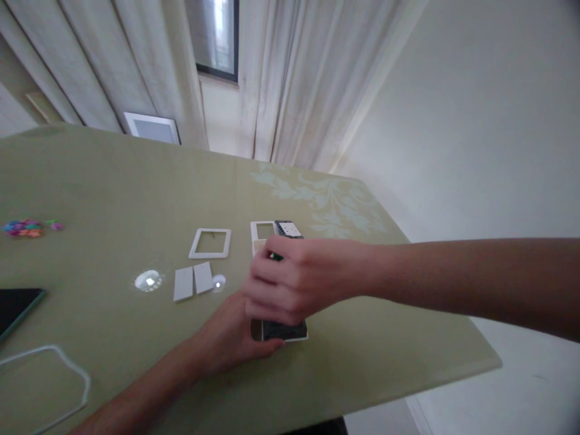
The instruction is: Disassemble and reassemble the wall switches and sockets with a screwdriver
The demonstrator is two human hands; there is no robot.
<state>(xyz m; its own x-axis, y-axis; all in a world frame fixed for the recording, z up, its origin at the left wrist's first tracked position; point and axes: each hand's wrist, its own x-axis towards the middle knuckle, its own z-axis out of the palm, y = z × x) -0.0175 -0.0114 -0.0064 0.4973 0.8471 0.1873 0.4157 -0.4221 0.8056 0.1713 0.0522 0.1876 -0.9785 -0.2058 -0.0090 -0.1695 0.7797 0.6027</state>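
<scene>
My left hand (233, 335) is closed around the near left side of a dark box-shaped part with a white edge (285, 330), its thumb along the front. Directly above that part, my right hand (294, 278) has its fingers curled together. A small green bit (276, 256) shows at its fingers; what it belongs to is hidden. Just beyond the right hand lie a white frame (254, 231) and a dark-edged socket module with a white face (289, 229), both partly covered. To the left are a white square frame (208, 255) and two white rectangular plates, a left one (183, 284) and a right one (203, 278).
Small colourful pieces (27, 228) lie at the far left of the green-covered table (136, 193). A dark flat device (18, 308) and a white cable (86, 380) are at the near left. Curtains (312, 78) hang behind; a wall (489, 133) stands to the right.
</scene>
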